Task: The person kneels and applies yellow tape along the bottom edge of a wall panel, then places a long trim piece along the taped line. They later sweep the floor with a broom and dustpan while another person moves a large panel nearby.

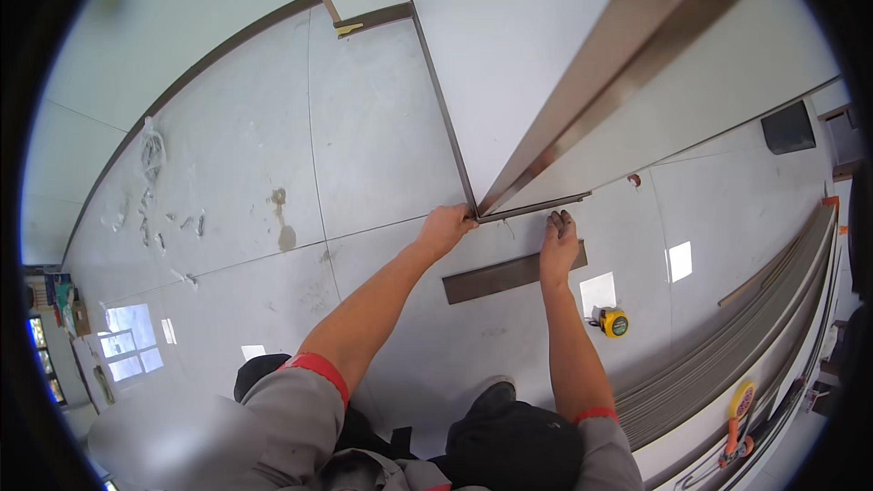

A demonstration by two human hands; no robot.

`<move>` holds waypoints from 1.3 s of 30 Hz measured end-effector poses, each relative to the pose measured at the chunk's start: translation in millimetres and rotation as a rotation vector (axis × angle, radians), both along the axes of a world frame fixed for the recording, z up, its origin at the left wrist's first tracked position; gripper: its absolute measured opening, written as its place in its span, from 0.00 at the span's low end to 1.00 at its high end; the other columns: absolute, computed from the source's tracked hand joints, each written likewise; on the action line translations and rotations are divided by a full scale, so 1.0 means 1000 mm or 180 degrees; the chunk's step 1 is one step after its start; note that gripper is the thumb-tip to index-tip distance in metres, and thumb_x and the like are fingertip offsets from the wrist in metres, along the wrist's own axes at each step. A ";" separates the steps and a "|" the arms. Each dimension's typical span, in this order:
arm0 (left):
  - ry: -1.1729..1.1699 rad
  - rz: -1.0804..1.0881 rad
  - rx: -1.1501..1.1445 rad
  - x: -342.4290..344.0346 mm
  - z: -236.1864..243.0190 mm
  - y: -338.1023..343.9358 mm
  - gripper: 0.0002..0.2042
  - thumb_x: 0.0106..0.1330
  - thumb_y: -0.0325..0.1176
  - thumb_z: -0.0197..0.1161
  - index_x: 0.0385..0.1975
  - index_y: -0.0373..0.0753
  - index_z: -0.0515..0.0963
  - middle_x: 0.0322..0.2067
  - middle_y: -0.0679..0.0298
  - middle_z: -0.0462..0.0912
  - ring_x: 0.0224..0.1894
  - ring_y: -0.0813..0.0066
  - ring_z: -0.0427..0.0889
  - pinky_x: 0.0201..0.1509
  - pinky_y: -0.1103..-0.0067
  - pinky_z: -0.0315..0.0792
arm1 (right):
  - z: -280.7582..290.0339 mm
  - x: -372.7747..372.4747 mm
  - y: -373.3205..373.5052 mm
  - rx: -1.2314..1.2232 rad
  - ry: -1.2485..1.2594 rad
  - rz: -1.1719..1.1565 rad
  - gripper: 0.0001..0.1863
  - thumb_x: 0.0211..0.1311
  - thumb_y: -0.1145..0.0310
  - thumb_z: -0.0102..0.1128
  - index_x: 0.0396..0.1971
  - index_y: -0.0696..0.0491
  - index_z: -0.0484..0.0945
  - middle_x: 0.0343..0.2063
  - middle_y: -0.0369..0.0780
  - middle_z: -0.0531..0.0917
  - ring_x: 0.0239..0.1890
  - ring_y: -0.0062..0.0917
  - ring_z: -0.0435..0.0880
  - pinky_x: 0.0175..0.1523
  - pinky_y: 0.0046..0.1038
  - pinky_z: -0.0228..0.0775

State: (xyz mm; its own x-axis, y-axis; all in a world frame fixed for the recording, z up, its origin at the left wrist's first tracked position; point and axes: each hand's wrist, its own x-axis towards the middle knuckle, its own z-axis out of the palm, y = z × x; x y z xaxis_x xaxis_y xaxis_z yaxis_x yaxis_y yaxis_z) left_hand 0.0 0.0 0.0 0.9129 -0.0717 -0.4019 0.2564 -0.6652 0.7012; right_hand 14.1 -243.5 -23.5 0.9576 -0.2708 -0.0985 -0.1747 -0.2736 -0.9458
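Note:
A thin dark brown skirting strip (pixel 526 210) lies along the foot of the white wall, from the outer corner toward the right. My left hand (pixel 446 231) is at that corner, its fingers closed on the strip's left end. Close to the strip's right part is my right hand (pixel 558 238), fingers curled together with dark fingertips. Whether these touch the strip or hold something small, I cannot tell. A wider brown skirting piece (pixel 496 280) lies flat on the floor between my forearms, its right end partly behind my right hand.
A yellow tape measure (pixel 614 322) sits right of my right forearm. Long grey-brown strips (pixel 727 336) are stacked at the right, with an orange-handled tool (pixel 733 436) beside them. Plastic scraps (pixel 152 155) litter the left floor. A brown metal-like corner trim (pixel 582 91) rises from the wall corner.

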 end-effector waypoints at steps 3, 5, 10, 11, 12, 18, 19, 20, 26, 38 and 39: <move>-0.0220 0.0038 0.0062 0.002 -0.002 0.003 0.14 0.61 0.41 0.65 0.39 0.36 0.82 0.37 0.50 0.85 0.42 0.51 0.83 0.46 0.63 0.75 | 0.001 -0.007 0.005 -0.0003 -0.0005 0.0017 0.20 0.70 0.73 0.50 0.58 0.68 0.69 0.52 0.51 0.82 0.54 0.33 0.82 0.62 0.30 0.69; -0.0272 0.0037 0.0110 0.005 -0.003 -0.001 0.14 0.61 0.40 0.65 0.39 0.37 0.82 0.37 0.51 0.85 0.43 0.49 0.83 0.47 0.62 0.74 | 0.005 -0.015 -0.001 -0.0029 -0.0114 0.0005 0.19 0.70 0.74 0.50 0.57 0.68 0.70 0.50 0.51 0.82 0.54 0.32 0.82 0.61 0.30 0.70; -0.0798 0.0348 -0.0764 -0.009 -0.067 0.015 0.13 0.53 0.36 0.70 0.32 0.32 0.81 0.26 0.53 0.83 0.30 0.61 0.82 0.34 0.65 0.74 | 0.031 -0.042 -0.051 -0.1758 0.0034 0.0225 0.18 0.65 0.69 0.51 0.51 0.61 0.75 0.44 0.52 0.84 0.45 0.45 0.84 0.51 0.42 0.75; -0.0386 0.0229 -0.0202 -0.006 -0.081 0.046 0.12 0.52 0.35 0.70 0.26 0.32 0.80 0.21 0.56 0.82 0.24 0.65 0.81 0.29 0.68 0.74 | 0.072 -0.044 -0.051 -0.1499 -0.0008 0.0298 0.20 0.64 0.69 0.56 0.55 0.58 0.73 0.46 0.48 0.85 0.48 0.39 0.85 0.53 0.34 0.76; -0.0347 0.0272 -0.0240 -0.007 -0.066 0.031 0.12 0.51 0.35 0.71 0.21 0.32 0.79 0.17 0.57 0.82 0.21 0.67 0.81 0.25 0.71 0.73 | 0.101 -0.059 -0.093 -0.1573 0.0091 0.0118 0.20 0.64 0.69 0.57 0.55 0.59 0.73 0.47 0.48 0.84 0.49 0.38 0.85 0.53 0.33 0.76; 0.1493 -0.1057 -0.0379 -0.009 0.024 0.015 0.08 0.56 0.25 0.68 0.18 0.30 0.79 0.15 0.56 0.81 0.14 0.71 0.80 0.17 0.76 0.72 | 0.252 -0.147 -0.274 -0.2989 -0.0039 -0.0939 0.20 0.63 0.67 0.61 0.54 0.57 0.76 0.45 0.49 0.85 0.43 0.43 0.86 0.47 0.37 0.78; 0.1520 -0.1244 -0.0306 -0.009 0.030 0.011 0.09 0.56 0.28 0.69 0.18 0.31 0.79 0.15 0.57 0.82 0.15 0.70 0.81 0.19 0.76 0.73 | 0.270 -0.163 -0.306 -0.3571 0.0304 -0.1369 0.21 0.63 0.67 0.62 0.55 0.57 0.76 0.46 0.49 0.84 0.49 0.41 0.84 0.55 0.35 0.75; 0.1575 -0.1423 -0.0231 -0.013 0.038 0.002 0.10 0.57 0.30 0.69 0.17 0.32 0.80 0.15 0.58 0.82 0.16 0.70 0.81 0.21 0.75 0.74 | 0.278 -0.182 -0.352 -0.4197 0.0189 -0.1458 0.21 0.62 0.67 0.63 0.55 0.56 0.76 0.46 0.51 0.83 0.50 0.45 0.82 0.57 0.38 0.73; 0.0735 -0.3090 0.0732 -0.022 0.071 0.002 0.19 0.59 0.49 0.64 0.15 0.40 0.81 0.18 0.63 0.83 0.27 0.64 0.83 0.36 0.67 0.74 | 0.242 -0.253 -0.488 -0.4551 0.1424 -0.0926 0.33 0.49 0.74 0.64 0.59 0.58 0.69 0.62 0.51 0.72 0.60 0.47 0.74 0.60 0.41 0.71; 0.0485 -0.1881 0.0004 -0.075 0.138 0.046 0.16 0.60 0.46 0.67 0.37 0.39 0.83 0.36 0.57 0.87 0.43 0.59 0.84 0.46 0.70 0.76 | 0.287 -0.195 -0.492 -0.4001 0.0088 -0.1933 0.19 0.66 0.68 0.59 0.55 0.59 0.75 0.36 0.49 0.86 0.38 0.42 0.85 0.46 0.34 0.74; 0.0356 -0.1861 -0.0138 -0.080 0.136 0.042 0.16 0.61 0.45 0.67 0.39 0.39 0.82 0.37 0.57 0.87 0.43 0.59 0.84 0.46 0.70 0.76 | 0.297 -0.182 -0.470 -0.3176 -0.0409 -0.1648 0.18 0.67 0.69 0.58 0.54 0.60 0.75 0.38 0.46 0.85 0.40 0.36 0.85 0.46 0.32 0.74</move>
State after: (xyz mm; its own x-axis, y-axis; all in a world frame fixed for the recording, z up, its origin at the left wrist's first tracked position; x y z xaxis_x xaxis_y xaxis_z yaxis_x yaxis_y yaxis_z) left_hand -80.4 42.5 136.5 0.6693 -0.5682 -0.4787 -0.0700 -0.6897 0.7207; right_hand -168.4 -713.9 273.2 0.6948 -0.5402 0.4748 -0.4035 -0.8393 -0.3643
